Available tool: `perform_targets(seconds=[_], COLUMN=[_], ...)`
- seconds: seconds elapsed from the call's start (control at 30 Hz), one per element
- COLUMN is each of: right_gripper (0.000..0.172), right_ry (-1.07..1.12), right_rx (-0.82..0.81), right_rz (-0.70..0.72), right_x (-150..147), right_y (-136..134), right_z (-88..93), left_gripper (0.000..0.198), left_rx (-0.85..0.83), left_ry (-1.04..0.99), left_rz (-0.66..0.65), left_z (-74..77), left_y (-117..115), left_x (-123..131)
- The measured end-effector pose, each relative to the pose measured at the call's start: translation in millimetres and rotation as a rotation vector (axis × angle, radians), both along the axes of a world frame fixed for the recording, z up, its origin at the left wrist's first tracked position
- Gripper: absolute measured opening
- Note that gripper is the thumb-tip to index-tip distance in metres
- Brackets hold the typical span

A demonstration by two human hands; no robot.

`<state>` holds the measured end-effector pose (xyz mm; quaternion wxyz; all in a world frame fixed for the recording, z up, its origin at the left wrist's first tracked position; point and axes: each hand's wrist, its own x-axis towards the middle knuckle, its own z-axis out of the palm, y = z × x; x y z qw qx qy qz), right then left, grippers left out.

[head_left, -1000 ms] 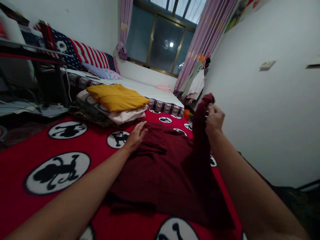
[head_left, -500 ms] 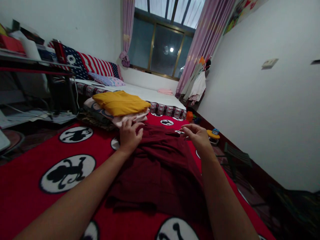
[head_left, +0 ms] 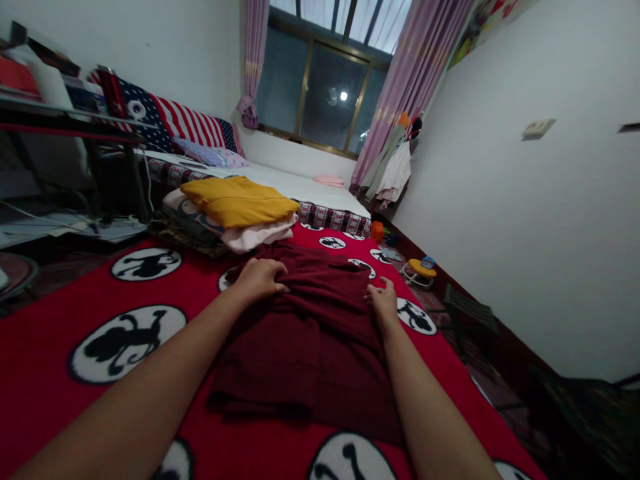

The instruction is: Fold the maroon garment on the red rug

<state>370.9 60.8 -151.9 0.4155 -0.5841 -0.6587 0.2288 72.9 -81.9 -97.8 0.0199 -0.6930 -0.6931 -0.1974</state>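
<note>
A dark red garment [head_left: 300,353] lies partly folded and creased on the red blanket [head_left: 205,353] with white monkey patches. At its upper left edge, my left hand [head_left: 259,279] is closed, fingers and thumb pinching a fold of the cloth. My right hand [head_left: 384,301] is at the opposite edge, thumb and fingers bent together on the fabric and one finger raised. Beyond my left hand is a stack of folded clothes, with a yellow garment [head_left: 240,202] on top and a pale pink one [head_left: 260,233] under it.
A low bed [head_left: 290,182] stands beneath the window. On the left is a cluttered desk [head_left: 75,130]. To the right of the blanket, a yellow-topped stool [head_left: 421,268] and a dark green folding stool [head_left: 470,308] stand on the floor near the wall.
Both hands have come down onto the garment's upper edges; the right moved down and left, the left slightly lower. Their fingers have closed on the cloth. The view has shifted slightly.
</note>
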Motion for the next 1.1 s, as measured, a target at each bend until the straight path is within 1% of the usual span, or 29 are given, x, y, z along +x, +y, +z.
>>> perform_targets(seconds=[0.03,0.1,0.2,0.27,0.3,0.33,0.4,0.47,0.5,0.57,0.63,0.7,0.77,0.83,0.9,0.93,0.97,1.0,1.07,1.1], right_gripper=[0.058,0.059,0.062,0.062,0.059,0.053,0.034,0.014,0.010,0.015,0.023,0.029,0.032,0.039,0.045,0.044,0.041,0.036,0.026,0.023], right_ry=[0.011,-0.023,-0.241,-0.370,-0.412,-0.438,-0.449,-0.435,-0.419,-0.367,-0.296,-0.229,-0.179,-0.145,-0.094,-0.066,-0.041,-0.020,-0.007,-0.007], right_rx=[-0.009,-0.018,0.027,0.032,0.019,-0.005,-0.063,-0.090,-0.090,-0.060,-0.023,-0.024,-0.063,-0.107,-0.127,-0.120,-0.099,-0.066,0.010,0.038], right_rz=[-0.007,-0.027,0.001,0.058,0.099,0.142,0.203,0.199,0.182,0.143,0.122,0.149,0.224,0.326,0.427,0.455,0.465,0.464,0.470,0.501], right_x=[-0.2,-3.3,-10.2,-13.6,-14.7,-15.6,-17.5,-21.1,-24.3,-34.0,-47.5,-62.1,-74.1,-80.4,-80.4,-78.3,-75.1,-71.2,-62.0,-57.2], right_y=[0.7,2.7,11.8,21.3,26.4,31.4,40.6,48.9,52.7,59.0,61.4,57.6,47.7,34.5,20.9,13.9,6.4,-2.4,-25.6,-40.8], right_z=[-0.8,4.8,21.1,30.6,34.1,36.8,41.4,47.3,51.2,59.8,66.1,66.8,61.5,53.0,45.4,42.9,41.6,41.5,44.9,48.1], left_gripper=[0.034,0.034,0.031,0.031,0.031,0.032,0.033,0.034,0.035,0.037,0.036,0.033,0.026,0.019,0.016,0.017,0.018,0.020,0.028,0.034], left_rx=[-0.013,-0.027,-0.033,-0.051,-0.064,-0.076,-0.089,-0.062,-0.020,0.127,0.305,0.415,0.431,0.407,0.389,0.376,0.347,0.292,0.095,-0.019], left_ry=[-0.021,-0.066,-0.125,-0.173,-0.202,-0.235,-0.318,-0.427,-0.479,-0.537,-0.504,-0.406,-0.274,-0.143,-0.055,-0.040,-0.048,-0.078,-0.167,-0.201], left_rz=[-0.009,-0.027,-0.079,-0.137,-0.169,-0.201,-0.242,-0.241,-0.222,-0.126,0.057,0.259,0.376,0.404,0.364,0.307,0.217,0.097,-0.175,-0.293], left_z=[2.3,6.4,10.0,11.0,11.4,12.1,14.9,20.3,23.8,31.7,37.8,39.9,37.5,32.8,28.5,26.9,25.8,24.8,22.6,21.1], left_y=[-0.5,-1.2,-1.4,-1.4,-1.5,-1.7,-2.7,-4.0,-4.7,-5.8,-7.0,-8.5,-10.2,-11.0,-9.9,-8.8,-7.4,-5.9,-3.5,-2.7], left_x=[-0.9,-2.3,-4.6,-6.4,-7.3,-8.3,-10.3,-12.7,-14.3,-18.7,-23.9,-28.3,-30.1,-28.0,-22.1,-17.9,-13.0,-7.8,3.2,8.4])
